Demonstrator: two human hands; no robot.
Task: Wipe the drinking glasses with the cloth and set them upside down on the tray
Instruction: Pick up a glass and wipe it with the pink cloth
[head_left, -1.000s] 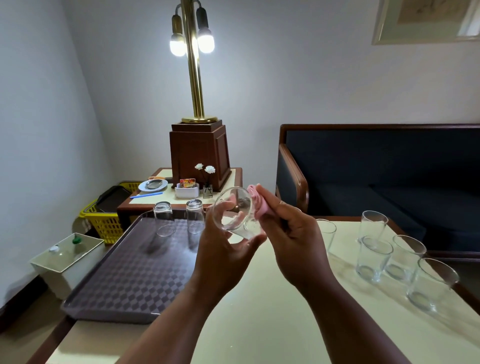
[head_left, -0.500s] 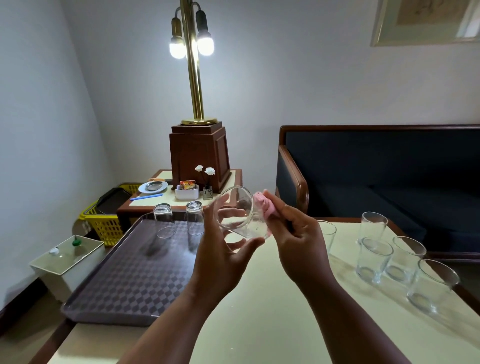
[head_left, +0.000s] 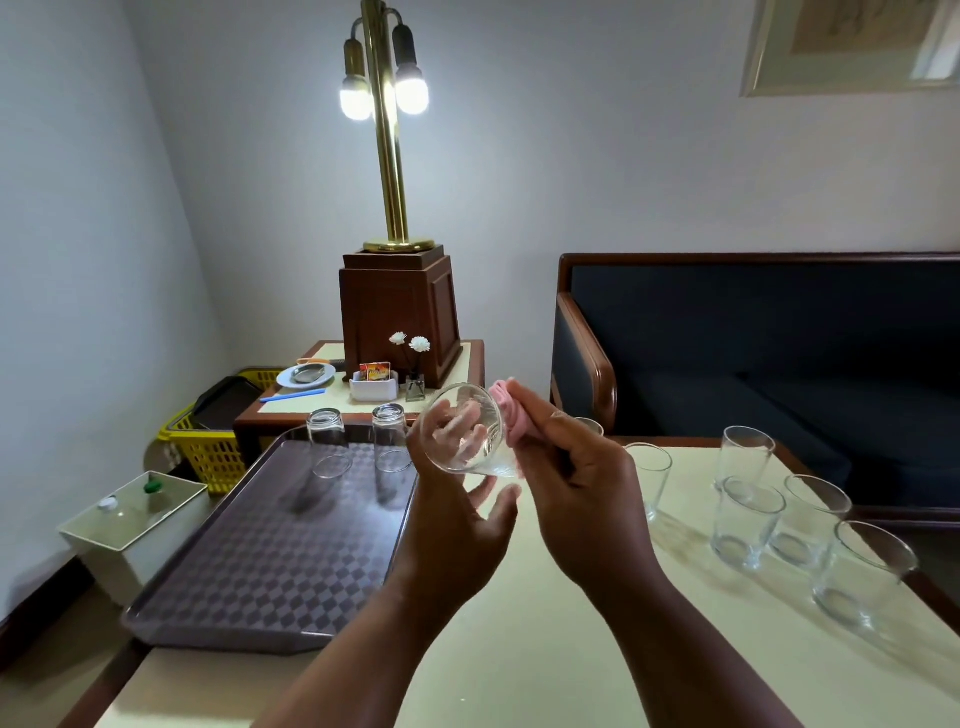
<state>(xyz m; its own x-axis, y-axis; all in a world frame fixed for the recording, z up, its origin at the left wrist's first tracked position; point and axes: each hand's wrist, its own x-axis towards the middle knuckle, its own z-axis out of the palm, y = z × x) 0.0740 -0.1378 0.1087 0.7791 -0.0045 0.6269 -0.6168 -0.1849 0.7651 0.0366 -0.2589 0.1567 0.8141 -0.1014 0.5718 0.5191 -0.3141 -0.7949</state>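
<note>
Pink cloth (head_left: 505, 415), pinched in the right hand (head_left: 576, 483), presses against the tilted glass (head_left: 462, 431) that the left hand (head_left: 457, 530) grips above the table (head_left: 519, 649) beside the tray (head_left: 249, 571), likely to steady it for wiping.

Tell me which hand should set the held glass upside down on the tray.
Left. The left hand grips the glass, and the tray lies on that side. The right hand is busy pinching the pink cloth and sits farther from the tray.

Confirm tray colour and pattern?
Tray: purplish-brown checker pattern, clearest in head view.
</note>
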